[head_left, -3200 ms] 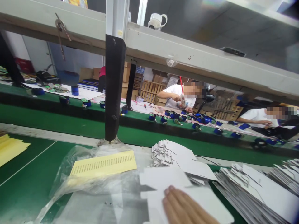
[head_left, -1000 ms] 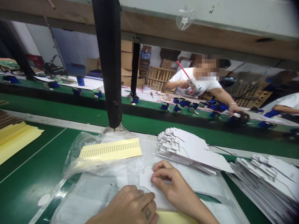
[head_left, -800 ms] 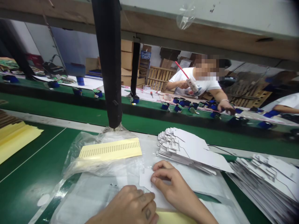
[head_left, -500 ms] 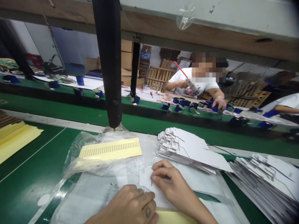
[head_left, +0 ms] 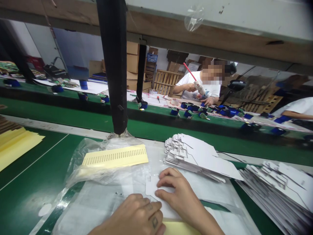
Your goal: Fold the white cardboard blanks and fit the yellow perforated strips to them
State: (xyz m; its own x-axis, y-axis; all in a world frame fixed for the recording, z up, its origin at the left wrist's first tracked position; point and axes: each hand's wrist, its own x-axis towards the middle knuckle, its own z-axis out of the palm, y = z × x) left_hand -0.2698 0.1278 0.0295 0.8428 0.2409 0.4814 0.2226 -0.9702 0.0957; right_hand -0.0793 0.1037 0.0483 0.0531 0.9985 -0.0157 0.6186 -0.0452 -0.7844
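My right hand [head_left: 179,197] rests near the bottom centre, its fingers curled and its fingertips pressing on a white die-cut card [head_left: 152,188] that lies flat on a clear plastic sheet [head_left: 97,209]. My left hand [head_left: 137,217] is just left of it, closed in a loose fist with its knuckles up beside the card's near edge. What it grips, if anything, is hidden. A yellow sheet [head_left: 181,228] peeks out below both hands.
A yellow label strip [head_left: 114,156] lies on a clear bag. White card stacks sit behind [head_left: 195,156] and to the right [head_left: 281,192]. Yellow sheets [head_left: 17,145] lie far left. A black post [head_left: 114,65] stands ahead. Across the green belt, a person [head_left: 202,88] handles blue parts [head_left: 188,112].
The view dropped from the far belt to my hands. My left hand came in beside the right. In the last second my right fingers shifted slightly on the card; the person opposite drew an arm back.
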